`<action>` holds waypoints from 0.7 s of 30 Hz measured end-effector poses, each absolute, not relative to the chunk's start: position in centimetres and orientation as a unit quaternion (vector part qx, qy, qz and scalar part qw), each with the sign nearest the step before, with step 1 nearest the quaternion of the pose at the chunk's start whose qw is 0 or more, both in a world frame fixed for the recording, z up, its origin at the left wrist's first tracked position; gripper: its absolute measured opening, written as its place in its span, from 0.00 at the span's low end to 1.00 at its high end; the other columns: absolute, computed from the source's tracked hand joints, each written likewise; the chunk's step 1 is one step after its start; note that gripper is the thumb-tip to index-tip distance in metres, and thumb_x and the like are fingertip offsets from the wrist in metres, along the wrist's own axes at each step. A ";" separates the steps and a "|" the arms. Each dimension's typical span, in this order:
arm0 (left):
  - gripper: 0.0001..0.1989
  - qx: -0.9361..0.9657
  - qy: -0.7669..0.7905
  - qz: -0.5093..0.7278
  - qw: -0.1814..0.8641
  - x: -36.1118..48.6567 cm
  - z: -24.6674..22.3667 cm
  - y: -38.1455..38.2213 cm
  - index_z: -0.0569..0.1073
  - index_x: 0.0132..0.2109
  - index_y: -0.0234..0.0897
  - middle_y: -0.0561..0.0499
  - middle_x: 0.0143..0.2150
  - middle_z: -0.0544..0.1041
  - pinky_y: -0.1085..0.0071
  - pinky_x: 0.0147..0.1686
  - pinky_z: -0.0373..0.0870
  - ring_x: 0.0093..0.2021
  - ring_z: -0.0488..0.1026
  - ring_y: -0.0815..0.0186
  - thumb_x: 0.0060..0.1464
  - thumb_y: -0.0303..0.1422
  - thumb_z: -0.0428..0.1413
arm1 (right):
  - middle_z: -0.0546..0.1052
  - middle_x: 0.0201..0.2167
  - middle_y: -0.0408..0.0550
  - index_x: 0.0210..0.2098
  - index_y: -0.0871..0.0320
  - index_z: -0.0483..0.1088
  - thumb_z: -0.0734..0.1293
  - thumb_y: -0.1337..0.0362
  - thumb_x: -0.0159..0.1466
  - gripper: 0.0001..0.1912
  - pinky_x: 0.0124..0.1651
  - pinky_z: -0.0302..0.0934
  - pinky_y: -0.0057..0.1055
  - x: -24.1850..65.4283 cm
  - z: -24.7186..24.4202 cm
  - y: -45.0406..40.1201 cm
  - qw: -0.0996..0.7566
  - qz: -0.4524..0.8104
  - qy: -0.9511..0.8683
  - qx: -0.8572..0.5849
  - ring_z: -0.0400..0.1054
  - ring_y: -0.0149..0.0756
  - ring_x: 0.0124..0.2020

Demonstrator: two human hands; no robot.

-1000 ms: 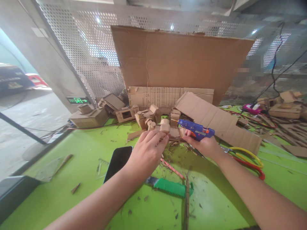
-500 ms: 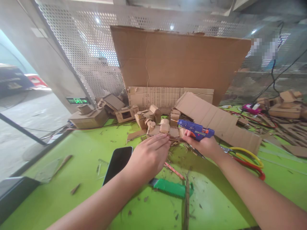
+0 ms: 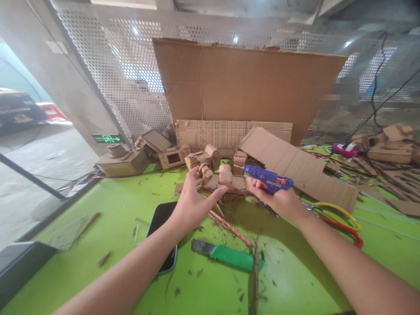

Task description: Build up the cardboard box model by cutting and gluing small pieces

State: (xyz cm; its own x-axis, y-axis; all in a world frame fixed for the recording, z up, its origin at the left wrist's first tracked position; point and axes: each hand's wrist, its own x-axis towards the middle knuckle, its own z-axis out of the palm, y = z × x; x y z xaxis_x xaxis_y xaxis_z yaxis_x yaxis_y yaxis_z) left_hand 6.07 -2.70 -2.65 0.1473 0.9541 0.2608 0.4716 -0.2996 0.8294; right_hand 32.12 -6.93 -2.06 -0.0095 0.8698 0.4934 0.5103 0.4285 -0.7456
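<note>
My left hand (image 3: 196,199) is open beside a small cardboard model (image 3: 225,177), its thumb and fingers spread at the model's left and front. Whether the fingertips touch the cardboard is hard to tell. In my right hand (image 3: 277,199) is a blue glue gun (image 3: 267,177), its nozzle pointing left over the model's right part. Nearer me on the green table (image 3: 131,280) lie a green cutter (image 3: 232,258) and a red-and-white stick (image 3: 231,227). A black phone (image 3: 161,218) is partly hidden under my left forearm.
Yellow-and-red-handled scissors (image 3: 341,216) lie beside my right forearm. Behind the model stand cardboard pieces (image 3: 172,157) and a large cardboard sheet (image 3: 249,87). A slanted cardboard strip (image 3: 295,164) and scraps (image 3: 390,179) are at the right.
My left hand has moved left and opened, its thumb now apart from its fingers. More of the cardboard model and of the cutter's blade shows. The glue gun stays nearly in place.
</note>
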 end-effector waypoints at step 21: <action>0.32 0.666 0.500 0.370 0.411 6.4 -1.9 -2.8 0.65 0.60 0.42 0.44 0.57 0.80 0.54 0.58 0.71 0.57 0.77 0.50 0.58 0.56 0.60 | 0.78 0.34 0.46 0.36 0.52 0.70 0.72 0.57 0.67 0.09 0.43 0.74 0.38 32.2 -2.2 -7.0 0.487 0.198 -0.706 -0.475 0.75 0.40 0.36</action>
State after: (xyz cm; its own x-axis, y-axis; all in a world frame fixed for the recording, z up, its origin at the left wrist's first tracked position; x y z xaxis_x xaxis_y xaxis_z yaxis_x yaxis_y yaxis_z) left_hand 6.44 -2.81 -1.89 0.2258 0.9708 0.0813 0.3619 -0.1611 0.9182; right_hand 32.15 -7.03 -2.22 -0.0754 0.8629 0.4998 0.4780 0.4711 -0.7413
